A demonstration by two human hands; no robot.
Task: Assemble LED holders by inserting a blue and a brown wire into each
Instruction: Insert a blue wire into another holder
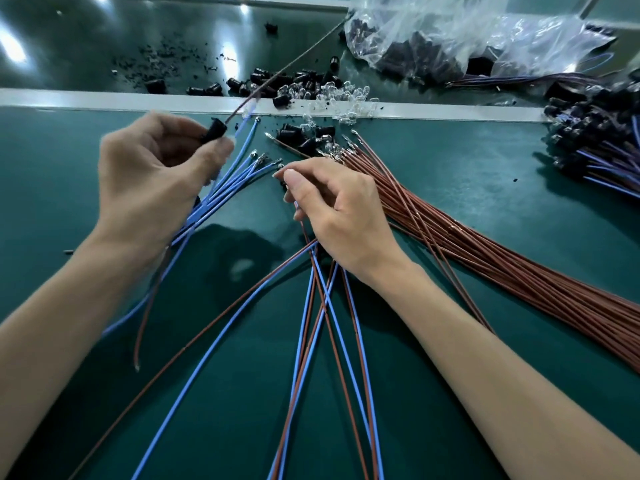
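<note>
Two hands: both work below the white strip [104,98] that crosses the green table [485,168].
Left hand [152,174]: raised just below the strip, back toward the camera and wrist cocked. Thumb and fingertips pinch the LED holder, and the lower fingers clasp the blue wires.
LED holder [214,132]: small and black, at the left fingertips just below the strip. A brownish wire [294,57] runs from it up across the strip. Motion blur hides whether a blue one is seated.
Holder handling: likely light, rigid and smooth. It is best pinched round the barrel, leaving the open end free.
Blue wires [235,174]: they fan from the left palm toward the strip, metal terminals leading.
Wire handling: thin and floppy, so it should be held close behind the terminal or it will probably buckle on insertion.
Right hand [339,209]: low, further below the strip, knuckles up and fingers curled. It grips the mixed wires, thumb and forefinger meeting at the tips.
Mixed wires [322,306]: blue and brown, spreading from under the right palm away from the strip.
Brown bundle [485,244]: it lies flat, with terminals near the strip.
Finished pile [595,140]: at the strip's right end.
</note>
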